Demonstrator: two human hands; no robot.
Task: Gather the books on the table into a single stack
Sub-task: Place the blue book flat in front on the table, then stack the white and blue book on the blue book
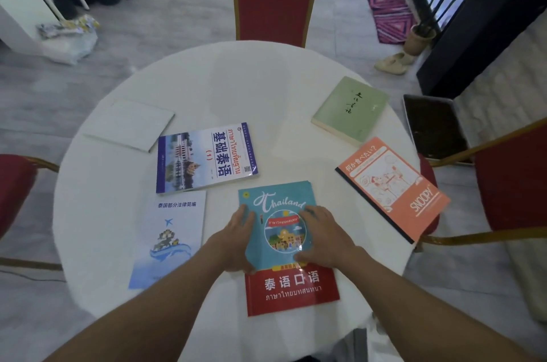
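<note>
Several books lie spread over a round white table. Nearest me is a teal and red Thailand book. My left hand grips its left edge and my right hand presses flat on its right side. To its left lies a pale blue booklet. Behind that sits a blue and white textbook. A white book lies at the far left, a green book at the far right, and an orange Snoopy notebook at the right edge.
A red chair stands behind the table, another red chair at the right and a third at the left. A planter tray and a potted plant sit on the floor at right.
</note>
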